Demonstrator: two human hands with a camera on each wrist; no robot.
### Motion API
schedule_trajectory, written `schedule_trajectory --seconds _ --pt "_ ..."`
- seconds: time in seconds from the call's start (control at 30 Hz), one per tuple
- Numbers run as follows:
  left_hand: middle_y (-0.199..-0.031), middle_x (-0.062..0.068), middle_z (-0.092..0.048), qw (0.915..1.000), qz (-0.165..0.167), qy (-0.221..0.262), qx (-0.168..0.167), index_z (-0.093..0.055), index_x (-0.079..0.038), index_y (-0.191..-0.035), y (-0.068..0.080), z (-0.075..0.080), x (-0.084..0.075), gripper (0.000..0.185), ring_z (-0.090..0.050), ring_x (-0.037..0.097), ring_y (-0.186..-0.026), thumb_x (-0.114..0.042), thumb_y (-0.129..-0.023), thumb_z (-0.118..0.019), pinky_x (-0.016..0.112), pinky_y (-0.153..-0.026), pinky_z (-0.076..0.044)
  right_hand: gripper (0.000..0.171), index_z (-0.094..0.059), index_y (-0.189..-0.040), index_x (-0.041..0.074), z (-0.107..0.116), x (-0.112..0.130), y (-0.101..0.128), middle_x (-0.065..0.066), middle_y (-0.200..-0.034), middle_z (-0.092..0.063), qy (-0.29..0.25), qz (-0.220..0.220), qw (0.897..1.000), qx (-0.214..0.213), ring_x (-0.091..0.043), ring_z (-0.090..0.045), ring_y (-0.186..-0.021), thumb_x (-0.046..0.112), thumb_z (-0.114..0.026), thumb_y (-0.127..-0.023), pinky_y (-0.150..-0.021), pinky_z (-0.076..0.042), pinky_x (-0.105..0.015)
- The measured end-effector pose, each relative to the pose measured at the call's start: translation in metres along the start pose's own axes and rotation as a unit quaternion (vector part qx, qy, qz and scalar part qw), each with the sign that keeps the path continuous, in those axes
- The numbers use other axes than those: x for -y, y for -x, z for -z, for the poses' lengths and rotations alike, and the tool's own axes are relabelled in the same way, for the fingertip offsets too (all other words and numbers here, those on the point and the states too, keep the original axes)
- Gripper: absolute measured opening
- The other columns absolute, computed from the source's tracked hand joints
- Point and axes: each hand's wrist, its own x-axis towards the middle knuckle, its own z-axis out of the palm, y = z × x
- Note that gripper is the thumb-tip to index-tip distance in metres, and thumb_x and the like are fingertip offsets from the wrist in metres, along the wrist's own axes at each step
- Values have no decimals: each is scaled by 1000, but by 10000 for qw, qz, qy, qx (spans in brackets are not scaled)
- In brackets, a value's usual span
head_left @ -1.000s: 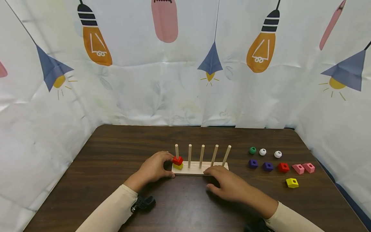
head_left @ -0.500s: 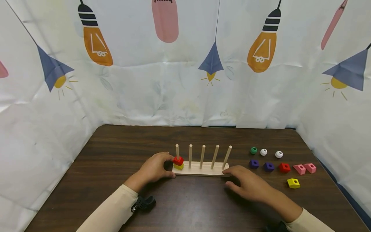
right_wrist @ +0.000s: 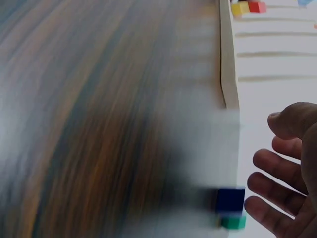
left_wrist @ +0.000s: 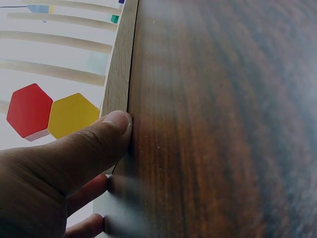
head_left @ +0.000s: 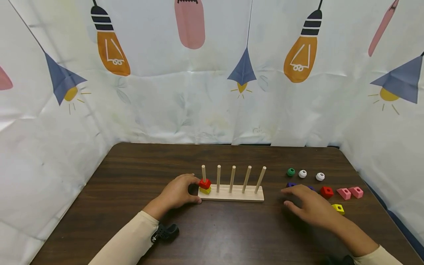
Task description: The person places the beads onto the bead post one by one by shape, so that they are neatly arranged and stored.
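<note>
A wooden peg board with several upright pegs stands mid-table. On its leftmost peg a red hexagonal bead sits on top of a yellow bead. My left hand holds the board's left end, the thumb against the front edge and fingers round the end in the left wrist view. My right hand holds nothing; it hovers right of the board, fingers apart, partly covering two purple cube beads. In the right wrist view a dark blue cube shows near its fingertips.
Behind the purple cubes lie a green bead and two white beads. Farther right are a red cube, two pink beads and a yellow bead. Printed cloth surrounds the dark wooden table.
My right hand has left the front of the peg board and moved right to the purple cubes. The left hand keeps its hold on the board's left end.
</note>
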Motion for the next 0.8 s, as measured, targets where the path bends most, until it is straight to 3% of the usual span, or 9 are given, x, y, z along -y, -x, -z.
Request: schedule_trajectory --seconds 0.5,0.8 --pt "-131 8 -68 9999 97 7 32 -76 -14 -113 0 1 -1 52 -54 31 -133 -32 -69 -97 52 -108 -44 41 -73 -115 11 20 -40 30 -1 -113 -72 226 -247 9988 -352 -27 -68 -103 16 -90 -78 -82 -56 -47" --pt "-131 8 -68 10000 58 -9 8 -76 -13 -114 0 0 -1 53 -54 31 -133 -32 -69 -97 52 -108 -44 41 -73 -115 12 28 -53 43 1 -111 -70 348 -443 9983 -147 -26 -67 -101 21 -91 -78 -81 -56 -46"
